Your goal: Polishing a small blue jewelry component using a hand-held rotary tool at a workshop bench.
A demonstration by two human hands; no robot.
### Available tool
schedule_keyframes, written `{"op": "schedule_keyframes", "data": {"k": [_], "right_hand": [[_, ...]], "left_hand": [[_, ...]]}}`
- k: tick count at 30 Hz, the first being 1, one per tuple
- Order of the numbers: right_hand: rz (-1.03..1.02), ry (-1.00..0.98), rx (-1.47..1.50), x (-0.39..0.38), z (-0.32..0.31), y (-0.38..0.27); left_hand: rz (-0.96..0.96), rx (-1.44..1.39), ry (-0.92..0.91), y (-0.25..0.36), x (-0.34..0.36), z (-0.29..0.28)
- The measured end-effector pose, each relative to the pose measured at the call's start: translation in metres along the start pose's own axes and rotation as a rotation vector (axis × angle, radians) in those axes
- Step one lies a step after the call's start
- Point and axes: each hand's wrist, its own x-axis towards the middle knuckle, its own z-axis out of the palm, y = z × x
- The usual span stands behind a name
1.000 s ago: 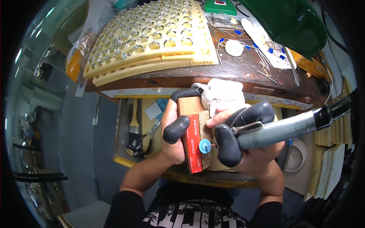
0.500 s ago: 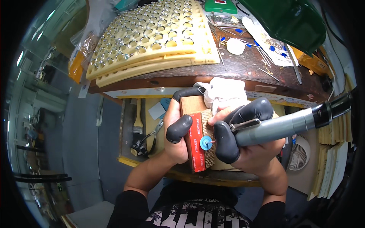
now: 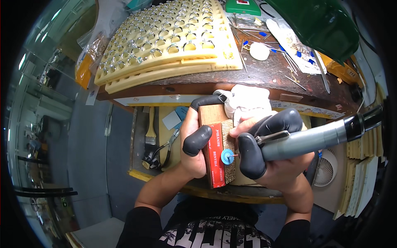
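Note:
My left hand (image 3: 193, 151) is closed round a wooden block (image 3: 212, 112), its thumb along the side. Red printed tape and a rough golden-brown strip (image 3: 228, 173) cover part of the block's face. Closed in my right hand (image 3: 285, 167) is a grey rotary handpiece (image 3: 306, 142) with a metal clip. A small blue disc (image 3: 227, 156) on its thin shaft sits over the tape and strip; whether it touches them I cannot tell. Black covers sheathe several fingertips. Beside my left fingertip, a silvery loop (image 3: 223, 98) shows by a white cloth (image 3: 249, 100) beyond the block.
A cream tray (image 3: 173, 68) of rings stands on the dark wooden bench (image 3: 264, 76). Thin tools, a round white piece (image 3: 259, 51) and tweezers (image 3: 321, 72) lie to its right, under a green lamp hood (image 3: 316, 25). The drawer below holds a brush (image 3: 151, 128) and pliers (image 3: 168, 146).
The right hand and handpiece have shifted slightly to the right, with the blue disc. The block also appears a little further right, along with the whole bench view. Both grips stay the same.

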Motion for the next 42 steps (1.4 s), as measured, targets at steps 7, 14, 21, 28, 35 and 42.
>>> {"op": "schedule_keyframes", "data": {"k": [7, 14, 21, 28, 35, 42], "right_hand": [[-0.023, 0.019, 0.002, -0.0019, 0.0012, 0.0001], [-0.052, -0.008, -0.002, -0.0008, -0.0010, 0.0024], [-0.075, -0.044, 0.007, 0.0002, -0.0037, 0.0055], [0.014, -0.011, 0.012, -0.0016, -0.0019, 0.0018], [-0.030, -0.040, -0.003, -0.0017, -0.0031, 0.0018], [-0.013, -0.037, -0.004, -0.0001, -0.0026, -0.0003]], "left_hand": [[-0.007, -0.006, -0.001, 0.0012, -0.0001, -0.0005], [0.010, 0.027, -0.005, 0.0006, -0.0002, -0.0016], [0.012, 0.017, 0.003, 0.0000, 0.0004, 0.0000], [0.002, 0.011, 0.001, -0.0004, 0.0009, -0.0015], [0.016, 0.022, 0.008, -0.0016, 0.0008, -0.0023], [0.033, 0.015, -0.006, -0.0027, 0.0004, -0.0038]]}}
